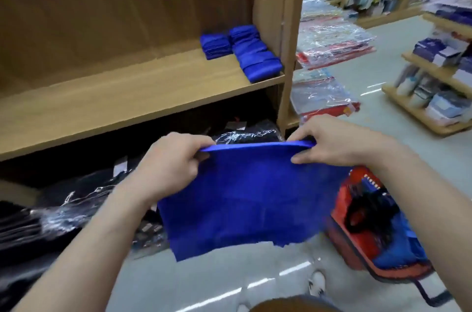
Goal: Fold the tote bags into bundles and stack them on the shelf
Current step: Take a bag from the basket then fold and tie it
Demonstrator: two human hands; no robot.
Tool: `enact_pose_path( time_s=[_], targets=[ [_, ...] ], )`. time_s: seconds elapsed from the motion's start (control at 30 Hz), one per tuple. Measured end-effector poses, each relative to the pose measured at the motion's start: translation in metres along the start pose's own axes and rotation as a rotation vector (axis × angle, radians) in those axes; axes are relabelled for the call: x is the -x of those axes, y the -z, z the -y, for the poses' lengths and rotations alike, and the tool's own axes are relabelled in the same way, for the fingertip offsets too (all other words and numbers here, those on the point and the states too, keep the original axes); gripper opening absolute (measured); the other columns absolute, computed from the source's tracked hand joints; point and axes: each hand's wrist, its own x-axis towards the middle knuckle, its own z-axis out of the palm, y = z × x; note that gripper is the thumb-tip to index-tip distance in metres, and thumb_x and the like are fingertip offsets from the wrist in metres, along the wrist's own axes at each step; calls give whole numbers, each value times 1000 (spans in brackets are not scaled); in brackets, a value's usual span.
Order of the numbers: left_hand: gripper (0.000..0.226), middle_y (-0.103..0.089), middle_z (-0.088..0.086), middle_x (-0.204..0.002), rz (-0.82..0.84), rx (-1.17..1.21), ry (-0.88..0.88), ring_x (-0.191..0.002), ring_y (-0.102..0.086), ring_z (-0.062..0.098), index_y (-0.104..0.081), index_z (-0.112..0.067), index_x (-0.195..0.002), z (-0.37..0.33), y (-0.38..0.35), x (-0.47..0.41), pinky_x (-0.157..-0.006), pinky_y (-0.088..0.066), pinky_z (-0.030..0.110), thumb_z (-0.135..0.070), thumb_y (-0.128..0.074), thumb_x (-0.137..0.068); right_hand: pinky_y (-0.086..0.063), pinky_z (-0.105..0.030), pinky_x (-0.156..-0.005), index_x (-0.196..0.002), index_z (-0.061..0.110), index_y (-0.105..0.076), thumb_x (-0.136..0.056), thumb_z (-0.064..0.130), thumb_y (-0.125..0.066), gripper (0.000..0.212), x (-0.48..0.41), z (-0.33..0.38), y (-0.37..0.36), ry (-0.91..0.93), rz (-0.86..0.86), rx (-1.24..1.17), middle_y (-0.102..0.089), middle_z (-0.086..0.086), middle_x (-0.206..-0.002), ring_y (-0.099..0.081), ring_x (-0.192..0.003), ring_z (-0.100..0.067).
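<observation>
1 blue tote bag [237, 199] is held up flat just in front of the shelf [127, 97], lower than its board, with the top edge pulled tight. The upper left corner is gripped by the left hand [173, 158], fingers curled round the hem. The upper right corner is pinched by the right hand [334, 143], thumb on the near side. 2 piles of folded blue bundles [255, 61] are parked at the shelf's right end. Plastic-wrapped black goods [51, 214] are stuffed under the shelf, and a red and blue bag [378, 222] is left on the floor to the shelf's right.
</observation>
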Motion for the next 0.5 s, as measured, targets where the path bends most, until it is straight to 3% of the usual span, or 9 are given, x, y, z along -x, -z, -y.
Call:
enact_pose_path(
  time_s=[0.07, 0.17, 0.23, 0.37, 0.5],
  targets=[
    [24, -70, -13, -76, -21, 135, 113, -79, -65, 12, -70, -31, -84, 34, 34, 25, -74, -53, 36, -10, -59, -90, -53, -26, -69, -82, 28, -75, -83, 23, -74, 5, -19, 14, 2, 23, -1, 38, -71, 14, -75, -65, -72, 0],
    [14, -73, -5, -74, -71, 340, 319, -70, -67, 11, -75, -25, -78, 81, 74, 63, -70, -52, 33, -13, -71, -86, -42, -10, -51, -72, 29, -69, -85, 22, -73, 16, -47, 31, 8, 24, 7, -30, -66, 23, -60, -61, -58, 8],
    [6, -74, 4, -72, -141, 473, 435, -62, -65, 14, -75, -21, -76, 106, 91, 85, -64, -50, 32, -18, -77, -82, -42, -12, -53, -73, 22, -71, -86, 25, -73, 13, -71, 47, 10, 51, -6, -130, -69, 18, -63, -62, -57, 4],
    [7, -74, 3, -71, -294, 535, 571, -63, -67, 18, -75, -24, -78, 150, 110, 114, -66, -53, 36, -22, -75, -84, -43, -33, -65, -79, 8, -72, -85, 38, -70, 31, -133, 83, 14, 133, -121, -190, -68, -10, -71, -54, -64, -8],
    [9, -74, 1, -73, -438, 522, 616, -66, -68, 18, -75, -22, -84, 182, 123, 123, -68, -56, 36, -21, -68, -90, -42, -22, -57, -75, 13, -72, -91, 32, -66, 25, -188, 118, 24, 218, -209, -237, -61, 1, -63, -50, -62, -10]
  ],
)
